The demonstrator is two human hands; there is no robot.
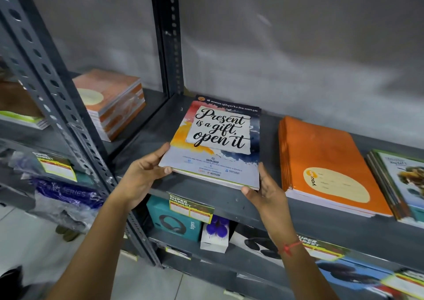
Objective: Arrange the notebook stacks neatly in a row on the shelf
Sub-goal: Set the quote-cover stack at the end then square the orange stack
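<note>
Grey metal shelf (146,136), slotted uprights, wall close behind. Lying flat on it, towards the left end: a notebook stack (215,143) with a watercolour cover lettered "Present is a gift, open it", its near edge hanging slightly over the shelf lip. Gripped at both near corners. Left hand (140,176) clasping the near-left corner, thumb pressed on top of the cover, fingers curled along the side edge. Right hand (266,196) clamped on the near-right corner, thumb under the front edge, fingers up along the right side; red thread (290,247) tied round that wrist. Just to the right, apart from the held stack, an orange notebook stack (328,162) lying flat, cream oval label towards the front. Right beside that, nearly touching, a third stack (399,185) with a pale pictorial cover, cut off by the frame edge. Off to the left, past the upright, on the neighbouring bay: a wrapped rust-orange stack (112,102), set askew, well apart from the rest. Below the shelf lip, a green-and-yellow "Super Market" price tag (190,208); under it a teal headphone box (174,219) and a small white box (215,237) with purple print.
</note>
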